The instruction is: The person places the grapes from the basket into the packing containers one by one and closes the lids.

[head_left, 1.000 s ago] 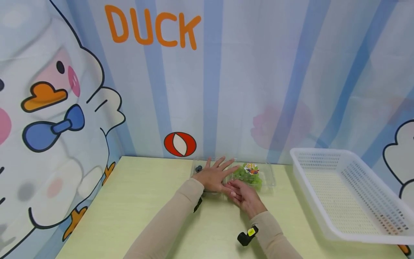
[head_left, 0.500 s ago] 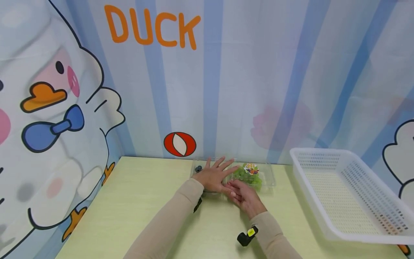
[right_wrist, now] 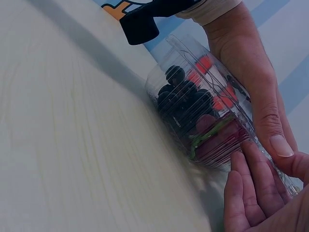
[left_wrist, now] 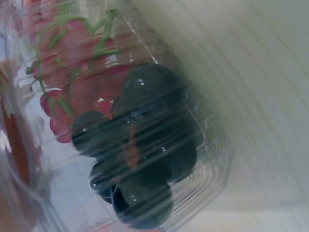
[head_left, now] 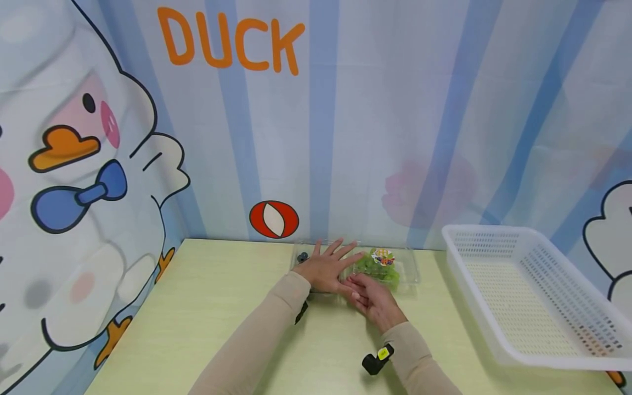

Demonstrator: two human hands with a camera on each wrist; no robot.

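Note:
A clear plastic clamshell box (right_wrist: 164,92) sits on the table under my left hand (head_left: 322,272). Through its wall show dark grapes (left_wrist: 152,140) and red grapes (left_wrist: 79,53) on green stems. My left hand lies flat over the lid with fingers spread, covering most of the box in the head view. At the near right corner, my right hand (head_left: 376,300) pinches the box's rim, its fingers against the side and its thumb by my left thumb. Beside it lies a second clear box (head_left: 410,267) with leafy-looking green contents (head_left: 390,277) and a colourful round sticker (head_left: 383,257).
A white perforated plastic basket (head_left: 494,323) stands at the right of the pale wooden table (head_left: 212,307). Close behind the boxes hangs a striped curtain (head_left: 365,137) printed with ducks. A black wrist camera (head_left: 375,363) sits on my right sleeve.

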